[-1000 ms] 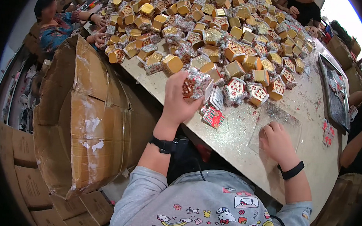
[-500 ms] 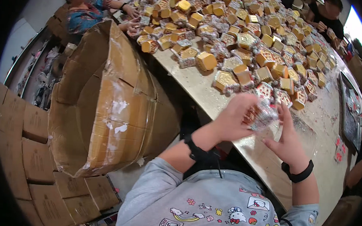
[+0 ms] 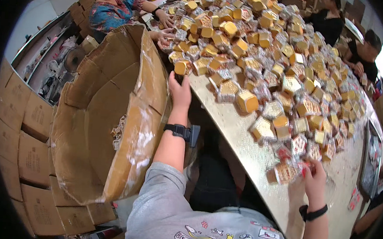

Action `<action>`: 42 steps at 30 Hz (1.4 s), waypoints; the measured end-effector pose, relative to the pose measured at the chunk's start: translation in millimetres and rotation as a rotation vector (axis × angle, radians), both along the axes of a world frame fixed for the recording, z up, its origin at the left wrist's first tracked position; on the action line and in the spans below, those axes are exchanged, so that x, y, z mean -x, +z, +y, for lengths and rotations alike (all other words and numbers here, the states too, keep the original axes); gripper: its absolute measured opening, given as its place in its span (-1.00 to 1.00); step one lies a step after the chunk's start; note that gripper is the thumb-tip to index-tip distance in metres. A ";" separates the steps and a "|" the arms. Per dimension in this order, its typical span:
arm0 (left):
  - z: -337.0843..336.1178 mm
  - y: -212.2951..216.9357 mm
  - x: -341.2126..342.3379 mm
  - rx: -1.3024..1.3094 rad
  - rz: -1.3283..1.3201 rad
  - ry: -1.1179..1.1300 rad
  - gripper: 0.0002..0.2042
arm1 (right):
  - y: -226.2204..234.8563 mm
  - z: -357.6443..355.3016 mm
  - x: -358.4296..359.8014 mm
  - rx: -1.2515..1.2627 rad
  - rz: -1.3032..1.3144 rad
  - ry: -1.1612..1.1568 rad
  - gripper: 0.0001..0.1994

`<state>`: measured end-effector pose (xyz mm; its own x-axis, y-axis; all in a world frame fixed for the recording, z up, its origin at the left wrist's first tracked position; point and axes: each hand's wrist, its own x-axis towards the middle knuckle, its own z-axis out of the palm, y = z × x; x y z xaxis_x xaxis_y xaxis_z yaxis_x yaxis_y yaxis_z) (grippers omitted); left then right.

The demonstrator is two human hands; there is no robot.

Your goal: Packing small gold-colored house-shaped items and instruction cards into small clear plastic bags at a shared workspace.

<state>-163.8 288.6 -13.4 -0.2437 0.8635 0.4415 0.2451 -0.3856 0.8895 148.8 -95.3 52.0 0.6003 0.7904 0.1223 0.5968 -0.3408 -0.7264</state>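
Note:
My left hand (image 3: 180, 94) reaches out to the table's left edge. Its thumb and forefinger are apart, right at the near side of a gold-topped box (image 3: 183, 67) in clear wrap; whether they touch it I cannot tell. Lower right, over the table (image 3: 251, 154), my right hand (image 3: 315, 182) pinches the red end of a plastic-wrapped gold box (image 3: 285, 173) with a patterned side. This box tilts toward the left, close to the near edge of a big pile of similar wrapped gold boxes (image 3: 247, 101).
A large open cardboard carton (image 3: 129, 168) stands left of the table, with a few wrapped pieces (image 3: 118, 132) inside. Stacked closed cartons (image 3: 36, 154) line the far left. A dark tray (image 3: 371, 161) lies at right. Co-workers (image 3: 114, 12) sit around the table's far sides.
My hands have come apart from the wrapped piece they both held. The left has swung far left to the table edge; the right is lower, with a wrapped box. The view has shifted.

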 end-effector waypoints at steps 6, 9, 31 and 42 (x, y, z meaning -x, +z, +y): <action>106.0 -12.2 9.8 0.145 -0.673 -0.008 -0.41 | 40.2 15.6 -43.9 0.277 -0.285 0.146 -0.74; 158.2 -13.7 22.3 0.106 -0.823 -0.028 -0.42 | 77.7 54.5 -52.4 0.361 -0.394 0.071 -0.72; 235.6 -1.3 -35.1 0.242 0.102 -0.221 -0.32 | 106.6 476.5 49.7 0.060 -0.525 0.873 -0.73; 215.3 0.5 -93.2 0.146 0.063 0.023 -0.43 | 105.7 423.3 35.0 0.283 -0.608 0.883 -0.70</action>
